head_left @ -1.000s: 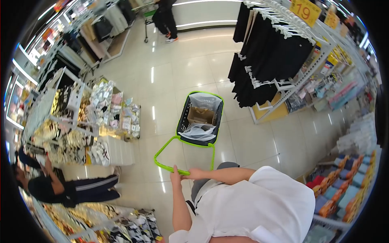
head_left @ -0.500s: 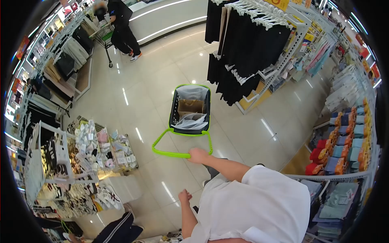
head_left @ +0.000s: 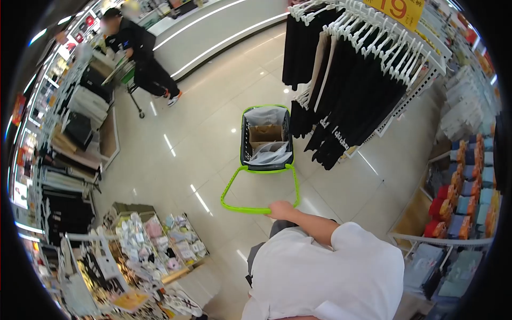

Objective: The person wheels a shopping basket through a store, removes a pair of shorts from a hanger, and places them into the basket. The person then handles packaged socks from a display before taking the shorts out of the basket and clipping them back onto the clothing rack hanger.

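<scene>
Right hand (head_left: 281, 209): we grasped the handle (head_left: 250, 210).
Left fingers: we couldn't tell.
Clothes (head_left: 362, 80): hung right of the basket (head_left: 246, 141).

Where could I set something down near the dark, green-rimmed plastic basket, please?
The widest bare patch is glossy beige tiled floor left of the basket, bordered by the pale counter and the display of small packaged goods. It is crowded right of the basket, where black garments on white hangers hang, and inside it, around the brown paper bag.
</scene>
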Demonstrator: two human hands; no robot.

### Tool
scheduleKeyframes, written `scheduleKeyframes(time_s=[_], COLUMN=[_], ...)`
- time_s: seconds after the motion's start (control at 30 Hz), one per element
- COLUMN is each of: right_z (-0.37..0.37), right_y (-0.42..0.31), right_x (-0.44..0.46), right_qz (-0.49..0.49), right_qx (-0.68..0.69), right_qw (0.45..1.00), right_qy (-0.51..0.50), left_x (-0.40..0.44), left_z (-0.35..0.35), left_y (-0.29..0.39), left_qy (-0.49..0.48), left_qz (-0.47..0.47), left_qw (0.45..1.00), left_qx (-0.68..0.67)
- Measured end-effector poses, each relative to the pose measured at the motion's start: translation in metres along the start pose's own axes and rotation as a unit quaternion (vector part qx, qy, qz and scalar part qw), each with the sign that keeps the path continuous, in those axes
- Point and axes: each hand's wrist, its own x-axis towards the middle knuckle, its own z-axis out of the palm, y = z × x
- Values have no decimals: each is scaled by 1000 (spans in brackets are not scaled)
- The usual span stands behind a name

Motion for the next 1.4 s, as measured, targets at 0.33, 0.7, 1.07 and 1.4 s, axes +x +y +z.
scheduleKeyframes(time_s=[0.33, 0.7, 1.07, 1.4], right_z=[-80, -152, -240, -360], right_y=[-16, -53, -32, 90], right_x=[161, 322, 465, 583], right_qz=[48, 157, 222, 172], right_qx=[56, 119, 197, 233], right_qw=[997, 973, 948, 951], right_qy=[38, 121, 113, 110], left_x=[136, 353, 480, 587], left_z=[-62, -140, -108, -67], left_y=[180, 400, 602, 655], left_qy=[-86, -91, -24, -164], left_qz=[139, 7, -50, 295], left_qw=[970, 982, 994, 648], left_qx=[182, 164, 99, 682])
